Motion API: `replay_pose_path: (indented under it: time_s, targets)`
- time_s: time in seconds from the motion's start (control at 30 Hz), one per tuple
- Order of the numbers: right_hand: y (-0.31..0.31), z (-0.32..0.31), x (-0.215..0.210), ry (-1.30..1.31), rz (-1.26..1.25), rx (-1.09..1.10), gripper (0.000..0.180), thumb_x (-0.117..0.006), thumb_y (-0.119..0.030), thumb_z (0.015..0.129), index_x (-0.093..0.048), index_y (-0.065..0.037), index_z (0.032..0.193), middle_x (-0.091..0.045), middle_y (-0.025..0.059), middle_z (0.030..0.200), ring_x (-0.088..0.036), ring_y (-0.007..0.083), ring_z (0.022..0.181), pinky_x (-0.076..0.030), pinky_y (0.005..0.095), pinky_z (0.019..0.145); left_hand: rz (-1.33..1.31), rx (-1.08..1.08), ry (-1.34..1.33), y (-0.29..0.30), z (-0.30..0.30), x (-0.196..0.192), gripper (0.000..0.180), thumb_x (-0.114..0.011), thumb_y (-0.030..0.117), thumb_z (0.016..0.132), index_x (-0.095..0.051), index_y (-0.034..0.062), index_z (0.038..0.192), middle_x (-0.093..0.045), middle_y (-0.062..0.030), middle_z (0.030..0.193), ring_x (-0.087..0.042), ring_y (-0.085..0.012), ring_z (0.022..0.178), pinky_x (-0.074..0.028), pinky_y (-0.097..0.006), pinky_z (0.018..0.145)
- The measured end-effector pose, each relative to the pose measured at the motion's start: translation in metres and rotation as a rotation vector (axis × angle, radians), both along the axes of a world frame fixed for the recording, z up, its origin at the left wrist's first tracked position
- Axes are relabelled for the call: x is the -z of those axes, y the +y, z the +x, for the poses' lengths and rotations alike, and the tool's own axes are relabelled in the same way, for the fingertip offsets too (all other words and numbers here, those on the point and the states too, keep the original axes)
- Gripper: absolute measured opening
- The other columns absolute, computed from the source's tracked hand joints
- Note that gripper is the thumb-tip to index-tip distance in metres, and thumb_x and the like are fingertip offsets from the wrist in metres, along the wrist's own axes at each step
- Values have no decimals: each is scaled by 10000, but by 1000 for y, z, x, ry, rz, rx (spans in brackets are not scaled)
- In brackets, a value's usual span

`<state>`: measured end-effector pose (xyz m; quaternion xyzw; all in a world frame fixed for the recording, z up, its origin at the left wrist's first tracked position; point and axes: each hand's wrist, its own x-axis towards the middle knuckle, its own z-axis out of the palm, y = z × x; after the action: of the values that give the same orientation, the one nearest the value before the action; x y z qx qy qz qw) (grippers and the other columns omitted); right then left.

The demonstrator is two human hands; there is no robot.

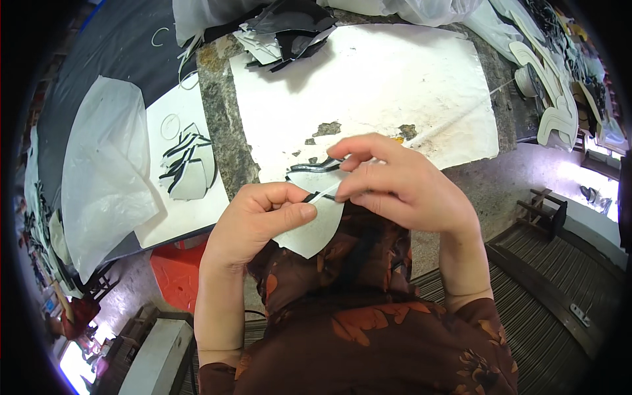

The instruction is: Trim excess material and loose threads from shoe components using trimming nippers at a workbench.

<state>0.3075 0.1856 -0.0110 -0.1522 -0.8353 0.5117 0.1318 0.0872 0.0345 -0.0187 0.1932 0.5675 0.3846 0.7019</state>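
Table (224, 99), white sheet (388, 85), pale piece (306, 238)

The stone-topped table fills the upper middle; the white sheet covers most of it, worn through in patches near the hands; a translucent plastic bag (105, 164) spreads at the left; a heap of black and pale pieces (303, 26) sits at the sheet's far edge; a cluster of black-edged pieces (191, 174) lies on a second white sheet (181, 220), left of the stone; the right hand (411, 187) curls its fingers, thumb and index finger pinching a thin white strip (326, 192); the left hand (253, 220) pinches the pale piece's dark edge between thumb and index finger; the piece hangs between the hands, over the lap, just short of the table; the strip, slimmest of all, runs straight from one hand to the other.
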Motion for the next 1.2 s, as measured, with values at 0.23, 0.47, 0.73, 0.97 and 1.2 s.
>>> replay_pose_path:
  time_s: [0.23, 0.47, 0.73, 0.97, 1.2]
  targets:
    - [-17, 1, -11, -291, 453, 74, 265, -660, -54, 851, -701, -131, 1101, -657, 87, 1165, -706, 294, 847, -558, 393, 659, 32, -8, -7, 3, -2, -1, 212, -751, 102, 958, -762, -27, 1126, -754, -12, 959, -655, -62, 865, -523, -225, 791]
    - [-15, -1, -7, -258, 313, 85, 352, -695, -50, 830, -746, -129, 1169, -641, 58, 832, -654, 264, 692, -512, 366, 588, 88, -20, 3, 0, 8, 4, 229, -716, 82, 985, -748, -25, 1185, -753, -18, 1003, -655, -59, 892, -534, -234, 806]
    - [-6, 0, -7, -161, 129, 49, 175, -683, -197, 923, -699, -87, 1058, -638, 73, 847, -656, 313, 787, -512, 411, 658, 102, -70, -21, 0, 19, 6, 298, -710, 57, 988, -714, -5, 1279, -733, 14, 977, -611, -26, 859, -502, -204, 764]
    - [-6, -2, -4, -217, 156, 42, 209, -679, -308, 973, -687, -104, 1019, -630, 73, 841, -649, 312, 795, -504, 407, 655, 112, -56, 39, 4, 23, -2, 312, -716, 48, 984, -710, 3, 1293, -715, 42, 954, -556, -5, 819, -451, -183, 711]
    - [-4, -2, 4, -202, 135, 39, 200, -666, -313, 982, -691, -116, 1000, -635, 57, 830, -656, 298, 800, -508, 404, 655, 119, -52, 69, 2, 25, 1, 306, -716, 48, 984, -711, -1, 1286, -720, 43, 947, -549, -6, 804, -439, -183, 692]
